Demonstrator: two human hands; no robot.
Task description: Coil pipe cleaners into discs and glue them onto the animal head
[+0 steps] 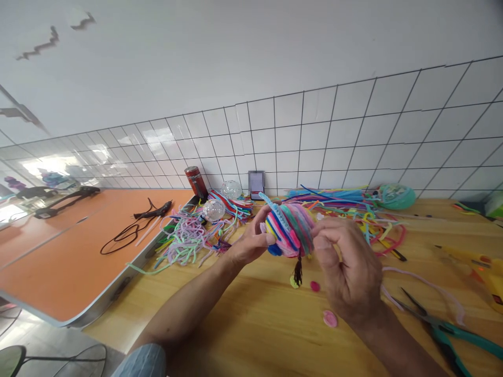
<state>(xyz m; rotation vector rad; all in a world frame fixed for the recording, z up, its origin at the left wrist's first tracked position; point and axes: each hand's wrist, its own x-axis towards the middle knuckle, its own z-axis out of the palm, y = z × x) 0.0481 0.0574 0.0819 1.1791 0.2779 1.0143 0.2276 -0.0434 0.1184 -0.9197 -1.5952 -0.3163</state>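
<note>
A round, colourful ball wrapped in bands of fuzzy pipe cleaner [293, 228] is held up above the wooden table. My left hand [251, 243] grips it from the left, thumb in front. From its underside hangs a dark tassel [298, 272], and a light blue fuzzy strand [271, 204] sticks out at its upper left. My right hand [349, 267] is closed in a pinch at the ball's right side; whatever lies between those fingertips is hidden. Below the ball lie a yellow disc [293, 281], a small magenta disc [315, 286] and a pink disc [330, 318].
Teal-handled pliers [440, 327] and a yellow glue gun [481, 269] lie at right. Loose pipe cleaners [186, 238] pile up at left, with clear balls [214, 210] beside them. Along the tiled wall stand a red flask [196, 182], a phone [257, 184] and a pipe-cleaner bundle [326, 198].
</note>
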